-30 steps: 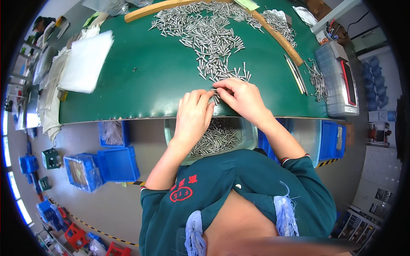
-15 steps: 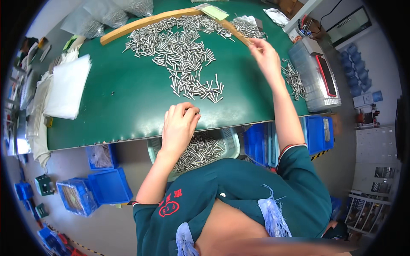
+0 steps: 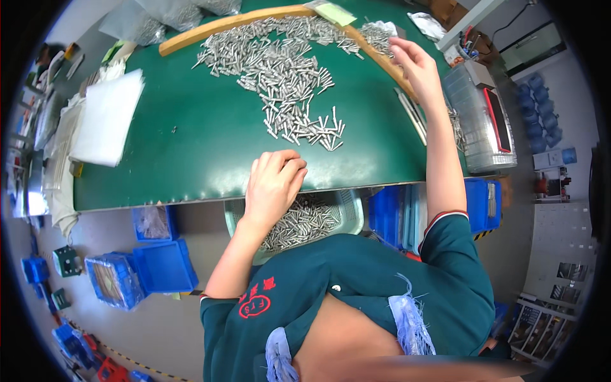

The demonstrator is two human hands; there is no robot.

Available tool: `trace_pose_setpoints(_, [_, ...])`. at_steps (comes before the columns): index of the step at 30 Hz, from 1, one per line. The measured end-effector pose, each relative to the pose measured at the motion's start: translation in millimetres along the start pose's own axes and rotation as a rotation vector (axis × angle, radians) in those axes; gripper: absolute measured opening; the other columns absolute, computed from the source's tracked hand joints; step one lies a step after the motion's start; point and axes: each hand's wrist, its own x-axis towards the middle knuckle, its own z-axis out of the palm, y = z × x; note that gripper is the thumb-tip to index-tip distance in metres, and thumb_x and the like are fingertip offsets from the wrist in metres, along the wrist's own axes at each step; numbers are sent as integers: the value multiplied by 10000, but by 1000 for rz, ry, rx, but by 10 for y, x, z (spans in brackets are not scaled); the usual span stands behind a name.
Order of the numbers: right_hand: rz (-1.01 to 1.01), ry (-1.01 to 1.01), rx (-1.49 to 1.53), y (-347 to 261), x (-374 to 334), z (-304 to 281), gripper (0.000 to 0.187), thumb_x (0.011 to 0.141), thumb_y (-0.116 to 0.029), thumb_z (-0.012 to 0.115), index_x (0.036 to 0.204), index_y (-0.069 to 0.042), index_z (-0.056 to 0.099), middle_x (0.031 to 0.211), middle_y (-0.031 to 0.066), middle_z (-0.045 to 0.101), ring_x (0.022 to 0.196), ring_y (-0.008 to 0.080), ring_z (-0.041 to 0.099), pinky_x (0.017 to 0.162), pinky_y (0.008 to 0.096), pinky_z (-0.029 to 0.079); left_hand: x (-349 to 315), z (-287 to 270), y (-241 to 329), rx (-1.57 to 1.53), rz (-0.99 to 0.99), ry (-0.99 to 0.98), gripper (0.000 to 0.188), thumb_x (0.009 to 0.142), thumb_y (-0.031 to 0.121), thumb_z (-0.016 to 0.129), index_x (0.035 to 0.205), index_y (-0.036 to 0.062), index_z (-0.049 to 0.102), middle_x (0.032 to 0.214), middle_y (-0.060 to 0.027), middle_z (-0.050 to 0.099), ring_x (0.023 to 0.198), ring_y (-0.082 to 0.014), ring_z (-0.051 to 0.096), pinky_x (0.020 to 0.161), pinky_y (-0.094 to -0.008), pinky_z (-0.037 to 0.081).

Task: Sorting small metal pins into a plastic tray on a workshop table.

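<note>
My left hand [image 3: 273, 184] rests at the near edge of the green table [image 3: 203, 140], fingers curled under; whatever they hold, if anything, is hidden. Just beyond it spreads a large pile of small metal pins [image 3: 280, 79], narrowing toward me. Over the right side, my right hand [image 3: 419, 71] is raised with its fingers loosely bent and slightly apart, nothing visible between them. It is beside a wooden strip [image 3: 382, 58] that borders the pile. Close to its fingertips lies a smaller heap of metal parts [image 3: 375, 35], outside the strip.
A green basket [image 3: 347, 213] of metal pins sits below the table edge. Clear plastic boxes [image 3: 471, 127] with a red-edged phone [image 3: 498, 120] stand at the right. White sheets [image 3: 108, 121] lie left; filled plastic bags [image 3: 137, 25] are at the back. Blue bins [image 3: 167, 274] are on the floor.
My right hand has shifted right, away from the wooden strip, uncovering more of it. My left hand stays at the table edge. The whole view has shifted slightly.
</note>
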Motion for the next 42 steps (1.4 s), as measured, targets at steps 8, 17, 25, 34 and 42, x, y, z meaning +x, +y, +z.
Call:
trace_pose_setpoints(8, [-296,-439,-325,-351,-1249,728,158,844,-134,663,999,-122,690,879,33,611,773,169,626,676,272,504,-73,-204,-37,56,-1,-84,129,792,95,666,919,83,646,1033,-15,619,928,-218,546,789,-350,418])
trace_pose_setpoints(17, [-499,-285,-483,-354,-1303,1101,137,774,-150,706,910,-159,703,801,-17,581,718,152,606,607,283,502,-132,-237,-25,16,-79,-41,159,797,90,665,955,75,652,1056,-43,618,927,-236,563,802,-357,430])
trace_pose_setpoints(25, [-426,-309,-480,-404,-1426,1049,130,814,-150,666,940,-120,655,833,26,585,751,195,620,619,325,507,44,-206,-116,-36,-95,-46,195,830,67,605,1023,67,630,1023,-65,590,952,-245,576,791,-367,452])
trace_pose_setpoints(34, [-485,-405,-435,-440,-1537,963,108,780,-90,655,882,-99,622,860,21,578,816,218,610,662,341,516,198,-232,-194,237,-217,-77,71,820,108,638,855,61,599,888,-83,544,854,-272,562,739,-374,483])
trace_pose_setpoints(42, [-411,-478,-278,-529,-1593,1042,360,774,-87,665,1123,-90,576,945,56,575,832,233,606,700,337,514,-63,-464,-12,110,-293,-165,150,817,109,647,956,59,619,910,-94,551,866,-290,559,765,-392,467])
